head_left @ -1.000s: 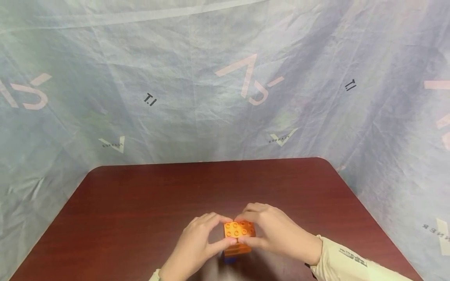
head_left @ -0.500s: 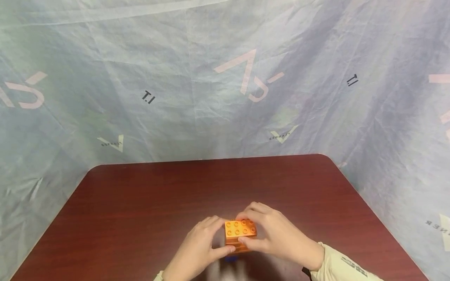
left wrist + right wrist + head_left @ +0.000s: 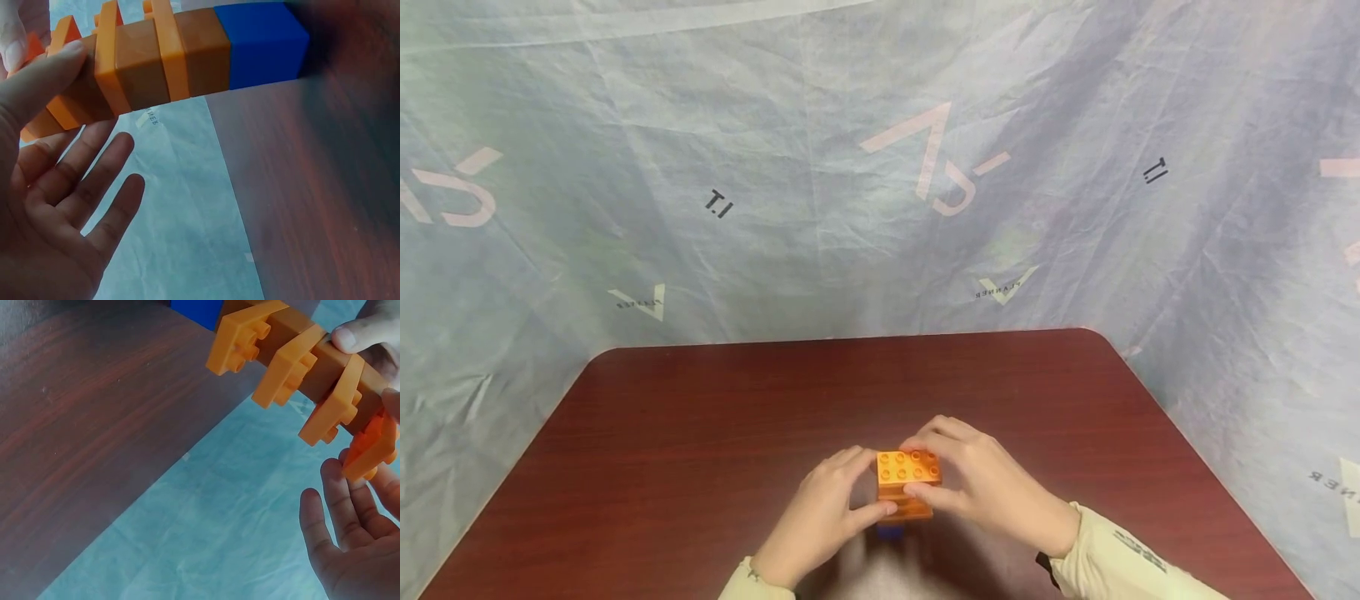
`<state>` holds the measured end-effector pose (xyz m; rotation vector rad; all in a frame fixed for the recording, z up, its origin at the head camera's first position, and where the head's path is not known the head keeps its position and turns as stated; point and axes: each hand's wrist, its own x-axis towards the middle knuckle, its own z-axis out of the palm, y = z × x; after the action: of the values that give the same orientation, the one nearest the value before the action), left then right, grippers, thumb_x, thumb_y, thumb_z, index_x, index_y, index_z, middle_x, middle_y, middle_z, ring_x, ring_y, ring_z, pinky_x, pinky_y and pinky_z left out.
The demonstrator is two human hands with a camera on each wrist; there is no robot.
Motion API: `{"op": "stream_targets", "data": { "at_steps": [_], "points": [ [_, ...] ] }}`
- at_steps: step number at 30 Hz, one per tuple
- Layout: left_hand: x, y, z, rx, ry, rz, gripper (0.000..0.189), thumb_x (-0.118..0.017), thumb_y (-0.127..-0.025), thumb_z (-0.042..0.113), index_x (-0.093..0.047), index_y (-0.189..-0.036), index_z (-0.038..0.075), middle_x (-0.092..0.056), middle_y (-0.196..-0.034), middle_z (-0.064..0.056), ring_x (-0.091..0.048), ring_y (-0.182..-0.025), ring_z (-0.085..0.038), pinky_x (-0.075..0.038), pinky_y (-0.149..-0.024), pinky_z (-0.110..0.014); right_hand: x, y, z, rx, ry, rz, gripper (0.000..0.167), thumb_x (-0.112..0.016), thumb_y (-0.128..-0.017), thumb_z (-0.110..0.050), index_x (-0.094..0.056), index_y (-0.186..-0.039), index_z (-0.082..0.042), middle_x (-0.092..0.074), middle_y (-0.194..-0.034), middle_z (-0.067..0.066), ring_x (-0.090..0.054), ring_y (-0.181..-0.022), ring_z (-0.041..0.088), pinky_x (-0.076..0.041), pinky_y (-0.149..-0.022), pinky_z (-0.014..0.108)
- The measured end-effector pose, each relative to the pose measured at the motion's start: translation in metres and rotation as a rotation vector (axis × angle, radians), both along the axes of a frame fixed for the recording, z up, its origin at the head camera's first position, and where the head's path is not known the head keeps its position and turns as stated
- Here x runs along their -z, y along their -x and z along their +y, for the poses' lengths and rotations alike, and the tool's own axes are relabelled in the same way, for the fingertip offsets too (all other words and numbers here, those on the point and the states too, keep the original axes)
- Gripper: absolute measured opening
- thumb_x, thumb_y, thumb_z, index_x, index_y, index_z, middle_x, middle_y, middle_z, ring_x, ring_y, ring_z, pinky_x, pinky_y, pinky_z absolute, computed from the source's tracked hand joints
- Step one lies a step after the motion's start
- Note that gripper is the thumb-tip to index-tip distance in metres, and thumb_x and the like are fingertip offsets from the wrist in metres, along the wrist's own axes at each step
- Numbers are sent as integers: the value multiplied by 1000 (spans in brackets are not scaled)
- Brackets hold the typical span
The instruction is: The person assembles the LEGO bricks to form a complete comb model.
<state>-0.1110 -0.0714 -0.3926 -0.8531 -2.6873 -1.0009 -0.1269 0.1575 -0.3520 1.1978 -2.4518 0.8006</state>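
Observation:
A tower of toy building bricks rises from the table, with a blue brick (image 3: 265, 47) as its base. Above that, brown-orange bricks (image 3: 140, 59) alternate with thin orange plates (image 3: 287, 369) that jut out to the right. An orange plate with round studs (image 3: 908, 468) forms the top. My left hand (image 3: 823, 504) grips the tower's upper part, its thumb on the near side and index finger behind; its other fingers extend loosely in the left wrist view. My right hand (image 3: 988, 479) pinches the top plate from the right, thumb in front and index finger at the back.
The dark red wooden table (image 3: 760, 408) has rounded far corners. Pale grey printed cloth (image 3: 820, 167) hangs right behind it and along both sides. A dark band shows at the right wrist, under a cream sleeve (image 3: 1120, 554).
My left thumb has slid down from the top plate to a lower part of the tower. My right hand stays on the top plate. The whole view has shifted slightly.

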Motion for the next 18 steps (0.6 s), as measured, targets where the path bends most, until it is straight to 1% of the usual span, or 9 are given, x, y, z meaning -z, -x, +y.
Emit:
{"op": "stream_targets", "data": {
  "at_steps": [5, 9, 14, 18],
  "points": [
    [-4, 11, -1, -34, 34, -23, 44, -83, -86, 28, -66, -119, 5, -69, -114, -7, -67, -105, -26, -57, -87, -45, -1, 10, -3, 22, -19, -13, 29, -81, -88, -24, -73, -112, -9, -65, -104, -5, -62, -89, 7, -55, -77, 25],
    [-4, 20, -2, -58, 49, -39, 48, -84, -85, 26, -65, -121, 2, -69, -118, -14, -67, -108, -31, -56, -90, -49, -2, 18, -6, 32, -29, -25, 31, -81, -88, -24, -72, -113, -8, -65, -105, -4, -62, -89, 8, -55, -77, 25],
    [-2, 30, -2, -84, 41, -43, 53, -84, -85, 25, -64, -125, -2, -67, -122, -18, -66, -111, -36, -54, -93, -52, -3, 27, -9, 60, -48, -36, 33, -81, -88, -24, -72, -115, -7, -65, -106, -3, -62, -89, 9, -55, -77, 27],
    [-1, 35, -2, -95, 19, -49, 56, -85, -83, 23, -63, -127, -4, -67, -123, -21, -66, -111, -38, -54, -93, -53, -3, 32, -11, 84, -53, -69, 34, -81, -89, -24, -71, -117, -7, -65, -107, -3, -63, -90, 9, -56, -79, 28]
  ]
}}
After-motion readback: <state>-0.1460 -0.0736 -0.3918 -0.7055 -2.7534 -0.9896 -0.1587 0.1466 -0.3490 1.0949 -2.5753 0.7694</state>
